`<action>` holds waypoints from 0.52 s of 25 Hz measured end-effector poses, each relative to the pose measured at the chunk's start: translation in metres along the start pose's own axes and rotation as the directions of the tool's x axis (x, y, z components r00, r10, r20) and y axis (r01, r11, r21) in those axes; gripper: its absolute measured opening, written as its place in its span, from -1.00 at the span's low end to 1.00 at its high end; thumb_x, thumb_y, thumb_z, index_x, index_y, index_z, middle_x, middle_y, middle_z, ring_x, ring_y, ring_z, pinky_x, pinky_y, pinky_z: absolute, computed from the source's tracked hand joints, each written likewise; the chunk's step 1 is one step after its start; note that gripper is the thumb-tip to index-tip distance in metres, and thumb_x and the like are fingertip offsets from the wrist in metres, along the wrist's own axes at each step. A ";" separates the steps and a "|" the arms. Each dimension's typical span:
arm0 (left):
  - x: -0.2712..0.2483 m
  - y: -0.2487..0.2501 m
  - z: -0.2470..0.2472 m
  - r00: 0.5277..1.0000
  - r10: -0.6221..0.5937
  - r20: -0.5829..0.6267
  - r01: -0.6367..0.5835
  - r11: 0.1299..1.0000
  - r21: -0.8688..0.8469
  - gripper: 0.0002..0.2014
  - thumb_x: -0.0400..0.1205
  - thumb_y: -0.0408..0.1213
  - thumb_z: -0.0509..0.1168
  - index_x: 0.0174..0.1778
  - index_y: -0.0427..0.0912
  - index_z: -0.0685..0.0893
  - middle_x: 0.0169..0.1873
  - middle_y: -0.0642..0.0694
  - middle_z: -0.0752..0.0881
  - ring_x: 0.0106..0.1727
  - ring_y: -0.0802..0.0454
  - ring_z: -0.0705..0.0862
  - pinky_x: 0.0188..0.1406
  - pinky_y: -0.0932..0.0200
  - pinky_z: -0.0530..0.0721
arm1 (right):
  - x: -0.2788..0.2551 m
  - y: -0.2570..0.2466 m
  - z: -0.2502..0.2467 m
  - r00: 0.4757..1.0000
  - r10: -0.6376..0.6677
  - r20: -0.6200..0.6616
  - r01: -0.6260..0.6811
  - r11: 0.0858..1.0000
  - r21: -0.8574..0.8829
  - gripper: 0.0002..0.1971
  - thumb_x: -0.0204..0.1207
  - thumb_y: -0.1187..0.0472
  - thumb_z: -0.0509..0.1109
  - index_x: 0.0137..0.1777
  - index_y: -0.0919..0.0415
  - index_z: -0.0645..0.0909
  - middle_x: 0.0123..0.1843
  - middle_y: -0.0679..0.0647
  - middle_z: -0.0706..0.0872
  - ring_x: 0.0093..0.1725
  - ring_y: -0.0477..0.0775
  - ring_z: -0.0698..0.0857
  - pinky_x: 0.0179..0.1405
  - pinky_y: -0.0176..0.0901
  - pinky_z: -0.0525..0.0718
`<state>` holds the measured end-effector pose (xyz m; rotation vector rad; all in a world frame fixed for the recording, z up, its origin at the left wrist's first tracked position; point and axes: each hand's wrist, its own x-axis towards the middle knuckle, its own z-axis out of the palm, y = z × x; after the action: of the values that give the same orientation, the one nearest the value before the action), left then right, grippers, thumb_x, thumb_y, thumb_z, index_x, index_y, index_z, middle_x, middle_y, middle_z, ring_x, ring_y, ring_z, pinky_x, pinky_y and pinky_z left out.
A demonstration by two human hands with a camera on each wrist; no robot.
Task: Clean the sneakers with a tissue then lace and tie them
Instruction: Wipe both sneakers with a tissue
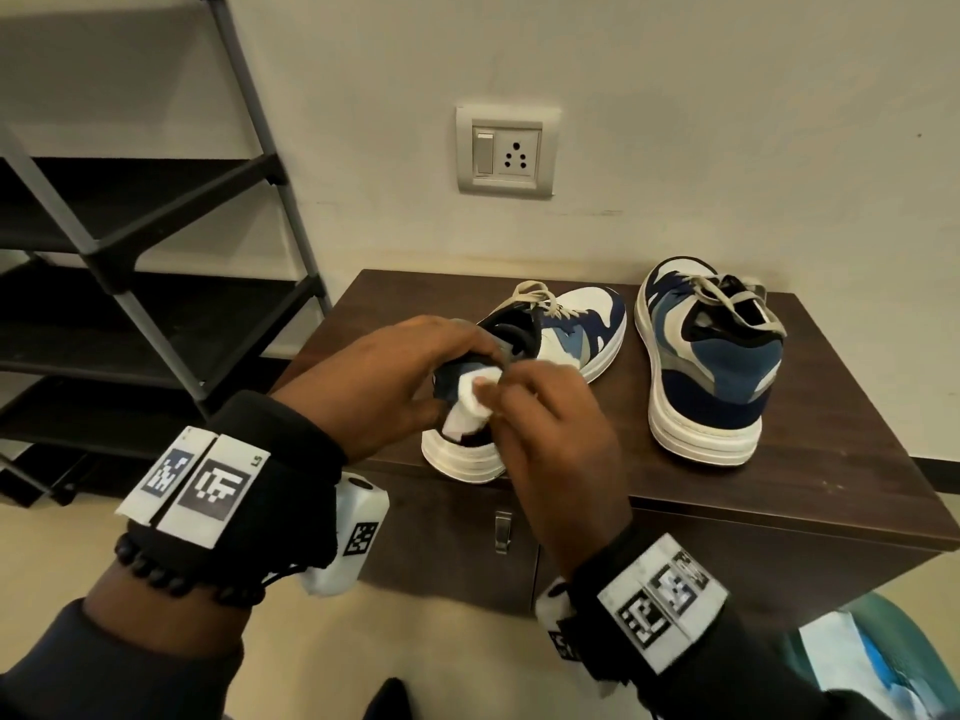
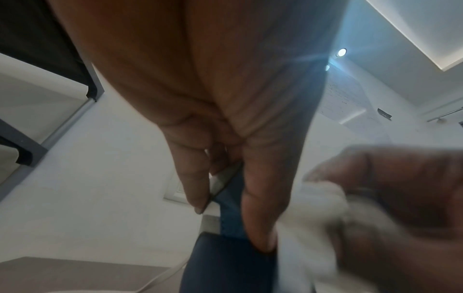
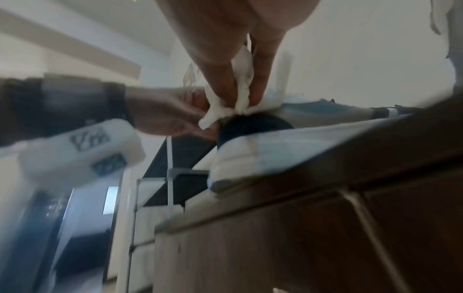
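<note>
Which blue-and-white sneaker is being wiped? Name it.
The blue-and-white sneaker on the left: left hand grips its heel, right hand presses white tissue there.

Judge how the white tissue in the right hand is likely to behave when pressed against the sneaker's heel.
The tissue is bunched and creased in the right hand, so it is probably soft, floppy and very light. Pinched between the fingers, it folds and drapes over the sneaker heel, so it likely moulds to curves. Hard rubbing might tear it.

Left hand (image 1: 387, 379) curls in a firm grip, right hand (image 1: 550, 423) pinches with fingertips, wrists close together.
</note>
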<state>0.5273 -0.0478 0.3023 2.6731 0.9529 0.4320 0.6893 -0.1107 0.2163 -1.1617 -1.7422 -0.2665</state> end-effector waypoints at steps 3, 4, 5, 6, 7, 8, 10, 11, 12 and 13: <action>-0.001 -0.007 0.008 1.000 0.021 -0.009 -0.021 0.999 0.035 -0.38 0.40 -0.36 0.52 0.34 0.11 0.53 0.31 0.20 0.54 0.37 0.22 0.46 0.37 0.28 0.43 | -0.054 0.004 0.010 0.968 -0.052 0.245 0.069 0.996 -0.060 -0.85 0.55 0.24 0.35 0.08 0.21 0.63 0.03 0.10 0.62 0.00 0.18 0.65 -0.24 0.03 0.68; 0.000 -0.010 0.011 0.999 0.031 -0.014 -0.030 0.998 0.056 -0.32 0.34 -0.39 0.54 0.35 0.12 0.51 0.32 0.20 0.52 0.40 0.21 0.44 0.40 0.28 0.40 | -0.060 0.004 0.006 0.963 -0.049 0.266 0.063 0.997 -0.042 -0.84 0.55 0.21 0.33 0.08 0.20 0.63 0.02 0.09 0.61 -0.01 0.16 0.64 -0.25 0.02 0.68; 0.000 -0.011 0.014 0.999 0.043 -0.021 -0.041 0.997 0.060 -0.30 0.32 -0.41 0.55 0.35 0.10 0.52 0.33 0.18 0.52 0.40 0.20 0.44 0.41 0.29 0.38 | -0.057 0.004 0.001 0.971 -0.047 0.233 0.051 0.999 -0.011 -0.83 0.56 0.20 0.32 0.08 0.21 0.66 0.00 0.09 0.63 -0.03 0.14 0.64 -0.22 0.00 0.67; 0.001 -0.013 0.016 0.998 0.055 -0.035 -0.053 0.997 0.055 -0.33 0.33 -0.43 0.54 0.34 0.06 0.54 0.32 0.15 0.54 0.39 0.19 0.45 0.40 0.31 0.37 | -0.045 0.002 -0.003 0.988 -0.038 0.151 0.036 0.999 0.015 -0.82 0.57 0.22 0.32 0.06 0.25 0.70 -0.02 0.12 0.66 -0.04 0.14 0.64 -0.16 -0.02 0.64; 0.002 -0.013 0.016 0.996 0.068 -0.051 -0.065 0.996 0.054 -0.37 0.36 -0.43 0.54 0.33 0.02 0.55 0.31 0.13 0.55 0.37 0.20 0.45 0.39 0.33 0.36 | -0.026 -0.001 -0.008 0.999 -0.008 0.051 0.006 0.999 0.036 -0.82 0.57 0.25 0.33 0.02 0.30 0.72 -0.04 0.15 0.68 -0.05 0.14 0.64 -0.10 -0.06 0.62; 0.001 -0.013 0.016 0.995 0.076 -0.064 -0.072 0.996 0.054 -0.41 0.39 -0.40 0.53 0.33 0.00 0.56 0.31 0.11 0.56 0.35 0.23 0.44 0.39 0.34 0.35 | -0.006 -0.003 -0.011 0.999 0.015 -0.039 -0.013 0.999 0.050 -0.84 0.55 0.30 0.35 0.00 0.33 0.74 -0.04 0.18 0.70 -0.04 0.14 0.64 -0.06 -0.10 0.60; 0.000 -0.012 0.013 0.995 0.070 -0.072 -0.068 0.997 0.038 -0.44 0.46 -0.28 0.50 0.39 -0.06 0.53 0.31 0.06 0.56 0.32 0.31 0.37 0.41 0.46 0.27 | 0.022 -0.009 -0.010 0.995 -0.003 -0.100 0.004 1.000 0.007 -0.87 0.51 0.35 0.39 -0.01 0.34 0.73 -0.02 0.20 0.71 -0.02 0.17 0.64 -0.05 -0.09 0.61; 0.001 -0.011 0.012 0.995 0.075 -0.072 -0.073 0.997 0.026 -0.47 0.49 -0.20 0.45 0.39 -0.07 0.53 0.28 0.08 0.56 0.29 0.36 0.35 0.37 0.58 0.21 | 0.022 -0.012 -0.005 0.997 -0.030 -0.066 0.027 0.999 -0.040 -0.87 0.52 0.34 0.38 -0.01 0.33 0.72 -0.01 0.21 0.70 -0.02 0.19 0.64 -0.10 -0.06 0.63; 0.001 -0.010 0.011 0.993 0.088 -0.076 -0.086 0.996 0.027 -0.50 0.50 -0.14 0.40 0.37 -0.05 0.54 0.24 0.13 0.56 0.26 0.40 0.37 0.32 0.64 0.20 | 0.013 -0.013 0.002 0.998 -0.063 -0.002 0.063 0.993 -0.099 -0.87 0.53 0.32 0.36 0.00 0.31 0.71 0.00 0.20 0.69 -0.03 0.20 0.63 -0.18 -0.02 0.64; 0.001 -0.010 0.010 0.993 0.087 -0.075 -0.084 0.996 0.039 -0.53 0.49 -0.15 0.39 0.35 -0.01 0.55 0.22 0.18 0.55 0.25 0.39 0.40 0.29 0.62 0.25 | -0.005 -0.012 0.010 0.993 -0.080 0.082 0.092 0.985 -0.147 -0.86 0.54 0.31 0.34 0.02 0.29 0.69 0.02 0.18 0.67 -0.03 0.19 0.61 -0.28 -0.01 0.64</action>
<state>0.5261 -0.0419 0.2897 2.7553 0.8774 0.5438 0.6735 -0.1135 0.2114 -1.2193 -1.8676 -0.4173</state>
